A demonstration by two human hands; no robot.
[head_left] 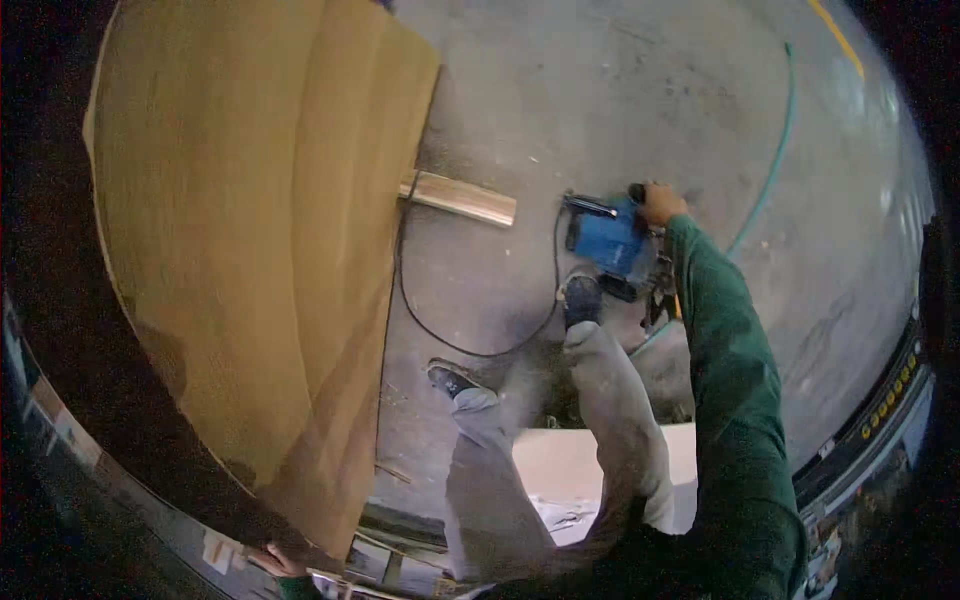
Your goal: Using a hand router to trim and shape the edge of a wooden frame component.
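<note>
My right hand (661,204) is closed around the black knob handle of a blue corded power tool (608,242), which looks like a router. The tool is low over or on the floor; which of the two cannot be told. Metal rods stick out on its left side. At the lower left, my left hand (275,562) rests by the near edge of a large wooden sheet (230,220), its fingers stretched out to the left. Whether it touches the sheet is unclear. A black cable (460,350) loops from the tool to the sheet's right edge.
A short wooden board (462,198) pokes out from under the sheet. My shoes (583,300) stand near the tool and cable. A green hose (770,180) crosses the concrete floor (560,90) on the right. Behind my legs lies a pale panel (560,465).
</note>
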